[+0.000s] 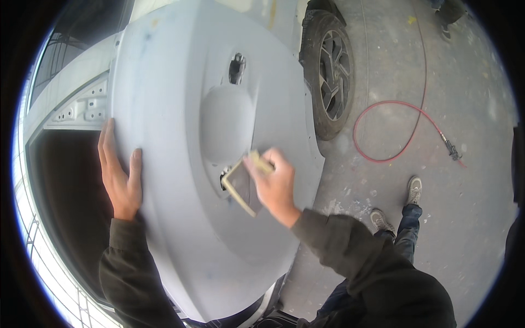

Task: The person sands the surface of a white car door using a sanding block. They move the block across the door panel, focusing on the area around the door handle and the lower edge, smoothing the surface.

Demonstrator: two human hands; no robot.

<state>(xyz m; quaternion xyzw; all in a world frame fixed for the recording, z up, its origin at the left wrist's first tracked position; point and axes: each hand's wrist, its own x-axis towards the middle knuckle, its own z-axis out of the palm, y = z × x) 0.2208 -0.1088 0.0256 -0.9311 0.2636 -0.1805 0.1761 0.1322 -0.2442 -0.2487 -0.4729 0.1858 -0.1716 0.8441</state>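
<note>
A car door panel [180, 109] in matt grey primer fills the middle of the view. My left hand [121, 175] lies on the door's left edge beside the window opening, fingers stretched out and thumb apart, holding nothing. My right hand [276, 186] is closed on a folded sanding pad [239, 187] with yellowish edges and a greyish face. The pad is against the door just below the rounded handle recess [227, 123], partly over the lower handle hole [223, 179]. Slight blur covers my right fingers and the pad.
Another handle hole [236, 68] sits above the recess. A car wheel [331, 71] stands beyond the door to the right. A red air hose [385, 159] with a dark coupling [453, 150] loops over the grey floor. Another person's shoe [445, 33] shows at the upper right.
</note>
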